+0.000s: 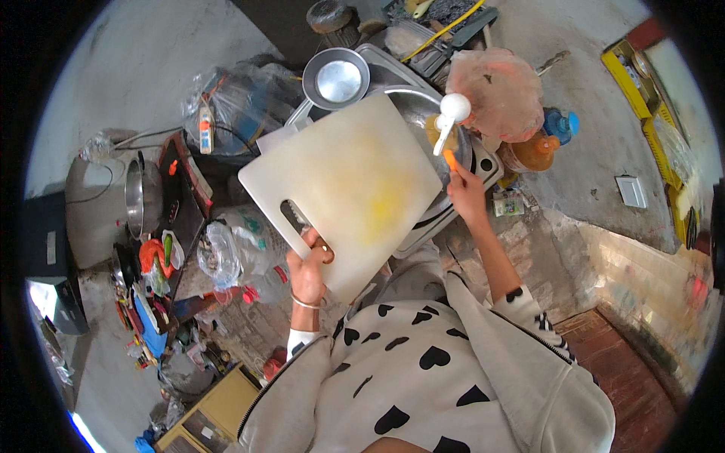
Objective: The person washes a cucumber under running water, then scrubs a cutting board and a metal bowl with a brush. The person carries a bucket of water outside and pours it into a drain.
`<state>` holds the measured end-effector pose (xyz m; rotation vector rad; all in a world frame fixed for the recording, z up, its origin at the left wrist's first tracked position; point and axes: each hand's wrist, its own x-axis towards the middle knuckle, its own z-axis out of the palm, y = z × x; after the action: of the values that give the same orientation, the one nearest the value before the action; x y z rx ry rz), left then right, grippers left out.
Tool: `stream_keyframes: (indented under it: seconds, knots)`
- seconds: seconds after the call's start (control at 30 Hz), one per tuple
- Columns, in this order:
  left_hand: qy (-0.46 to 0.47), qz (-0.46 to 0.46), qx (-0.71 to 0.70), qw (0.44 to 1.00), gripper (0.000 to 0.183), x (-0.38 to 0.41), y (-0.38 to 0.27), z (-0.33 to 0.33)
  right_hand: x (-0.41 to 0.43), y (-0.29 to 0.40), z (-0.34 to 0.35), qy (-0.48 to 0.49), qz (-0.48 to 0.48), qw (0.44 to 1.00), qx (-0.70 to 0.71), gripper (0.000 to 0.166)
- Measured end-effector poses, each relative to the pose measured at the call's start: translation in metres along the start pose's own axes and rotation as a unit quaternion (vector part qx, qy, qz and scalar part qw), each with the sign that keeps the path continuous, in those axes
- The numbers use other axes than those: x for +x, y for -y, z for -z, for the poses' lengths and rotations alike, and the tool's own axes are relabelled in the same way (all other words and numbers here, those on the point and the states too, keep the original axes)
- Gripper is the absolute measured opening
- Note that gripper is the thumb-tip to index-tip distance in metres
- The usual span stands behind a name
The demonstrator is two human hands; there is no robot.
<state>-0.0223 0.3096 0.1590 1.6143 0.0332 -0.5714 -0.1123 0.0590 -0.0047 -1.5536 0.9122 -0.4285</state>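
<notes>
My left hand [308,272] grips a white plastic cutting board [345,175] through its handle slot. The board is tilted over the stove and bears a yellow stain. My right hand [469,195] is closed around a slim implement with an orange end [450,159], held over a metal wok [405,97]. Just above that orange end is a white object [455,107] with a round head and a short stem; whether it joins the implement I cannot tell. Something yellowish [435,131] shows behind it. The board hides much of the wok and the stove [491,165].
A metal bowl [336,79] stands beyond the board. Right of the wok are a pinkish plastic bag [495,93], an orange-capped bottle [529,154] and a blue bottle [559,125]. Plastic bags [226,249] and a clear bottle [272,283] lie left. A steel pot [141,195] is farther left.
</notes>
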Motion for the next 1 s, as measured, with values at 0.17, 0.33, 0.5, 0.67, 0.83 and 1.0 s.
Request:
stream_keyframes:
  seconds: [0.17, 0.33, 0.5, 0.67, 0.83, 1.0]
  knots:
    - [-0.015, 0.006, -0.016, 1.000, 0.030, 0.005, -0.009, -0.004, -0.021, 0.042, 0.029, 0.033, -0.104, 0.974, 0.197, 0.029]
    - [-0.006, 0.008, -0.046, 0.999, 0.029, 0.015, -0.015, -0.015, -0.045, 0.063, 0.028, 0.138, 0.006, 0.988, 0.073, 0.036]
    - [-0.019, 0.000, -0.051, 0.999, 0.031, 0.023, -0.015, -0.020, -0.107, 0.104, -0.006, 0.192, 0.242, 0.949, -0.065, 0.048]
    - [-0.017, 0.004, -0.071, 0.997, 0.030, 0.017, -0.020, -0.021, 0.000, 0.016, 0.023, 0.090, 0.141, 0.964, -0.205, 0.024]
    - [-0.037, -0.005, -0.088, 0.995, 0.029, 0.019, -0.015, -0.020, -0.087, 0.082, 0.027, 0.162, 0.190, 0.961, -0.116, 0.042]
    - [-0.069, -0.027, -0.096, 0.993, 0.031, 0.018, -0.015, -0.022, -0.102, 0.081, 0.008, 0.242, 0.251, 0.886, -0.307, 0.048]
